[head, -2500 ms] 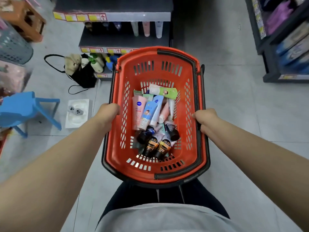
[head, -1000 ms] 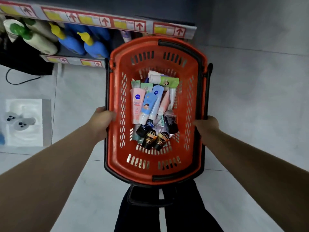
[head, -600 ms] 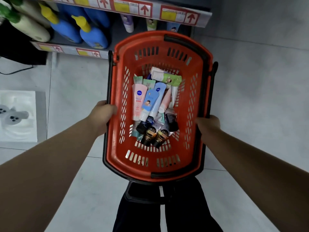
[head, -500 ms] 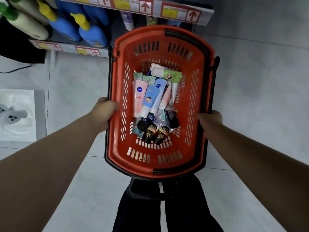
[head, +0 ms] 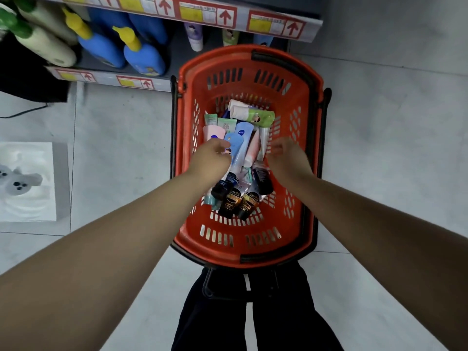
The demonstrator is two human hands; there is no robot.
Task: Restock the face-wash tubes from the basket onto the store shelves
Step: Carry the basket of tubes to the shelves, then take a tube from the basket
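The left hand (head: pixel 214 158) is hanging over the left side of the heap, its fingers curling down onto a pink tube (head: pixel 214 131) and a pale-blue tube (head: pixel 236 144) — whether they are pinching either one, I cannot tell. The right hand (head: pixel 285 158) is reaching in from the other side. It is blurred, with its fingers bending toward a slim white tube (head: pixel 263 136), and its grip cannot be judged either.

Between and beneath the two hands the face-wash tubes (head: pixel 249 153) are lying loosely piled, mostly lengthwise and overlapping. A green tube (head: pixel 255 115) with a white cap is lying crosswise at the far end, and several dark tubes (head: pixel 229 202) with gold labels are pointing toward the person. All of them are sitting in the bottom of the orange slotted basket (head: pixel 298 211) — none is out of it. Just beyond the basket's far rim, the shelves (head: pixel 177 7) are showing yellow-and-red price strips, with blue bottles (head: pixel 144 57) standing to the left.
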